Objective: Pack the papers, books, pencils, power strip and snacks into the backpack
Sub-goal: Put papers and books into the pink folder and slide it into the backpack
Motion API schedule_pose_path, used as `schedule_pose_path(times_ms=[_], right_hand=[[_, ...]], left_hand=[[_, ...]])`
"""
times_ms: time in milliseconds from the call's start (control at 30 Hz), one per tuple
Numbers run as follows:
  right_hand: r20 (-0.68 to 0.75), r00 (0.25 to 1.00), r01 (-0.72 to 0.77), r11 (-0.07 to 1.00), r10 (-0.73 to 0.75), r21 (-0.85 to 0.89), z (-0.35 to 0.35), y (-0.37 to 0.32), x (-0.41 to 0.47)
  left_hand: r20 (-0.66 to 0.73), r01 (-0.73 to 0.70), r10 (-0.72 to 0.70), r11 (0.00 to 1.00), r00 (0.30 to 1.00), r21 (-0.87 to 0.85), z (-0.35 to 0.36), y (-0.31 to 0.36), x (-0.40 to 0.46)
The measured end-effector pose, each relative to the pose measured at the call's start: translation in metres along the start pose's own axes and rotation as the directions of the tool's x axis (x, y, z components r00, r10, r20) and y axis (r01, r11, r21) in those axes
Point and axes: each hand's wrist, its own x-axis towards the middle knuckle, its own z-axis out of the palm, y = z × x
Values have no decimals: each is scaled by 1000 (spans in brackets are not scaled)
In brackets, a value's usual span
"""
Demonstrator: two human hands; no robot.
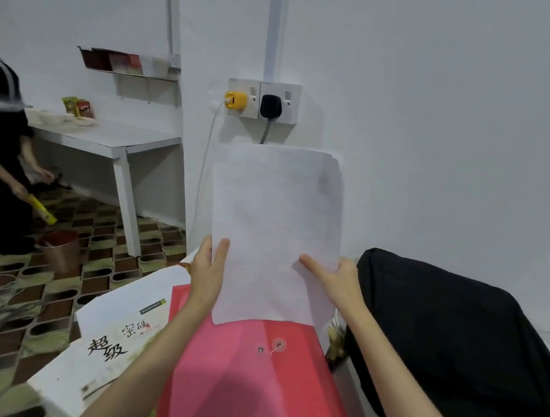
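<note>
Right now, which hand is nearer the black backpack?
Right. The right hand grips the papers at their right edge, just beside the black backpack. The left hand holds the opposite edge, farther away.

We hold white papers (275, 228) upright w/ both hands: left hand (208, 270) grips left edge, right hand (337, 281) right edge. Below our fingers, pink folder (256, 384); right of them, black backpack (455, 343).

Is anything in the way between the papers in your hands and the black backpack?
Nothing visible. Left hand and right hand grip the white papers upright above the pink folder. The black backpack sits just to the right with open space between. Its opening cannot be seen from here.
</note>
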Motion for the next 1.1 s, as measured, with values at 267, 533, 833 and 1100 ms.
schedule_pose_path(times_ms=[267, 533, 833, 1100], right_hand=[[-207, 970, 108, 989, -127, -98, -18, -13, 9], [-436, 887, 94, 984, -153, -154, -75, -9, 7], [-455, 889, -19, 988, -53, -153, -96, 15, -17], [-488, 872, -65, 980, -35, -187, -119, 28, -38]], left_hand=[[161, 64, -63, 998, 985, -5, 5, 13, 2], [406, 571, -676, 736, 615, 362, 4, -11, -18], [385, 703, -791, 605, 476, 374, 41, -5, -23], [190, 0, -609, 298, 770, 955, 89, -17, -64]])
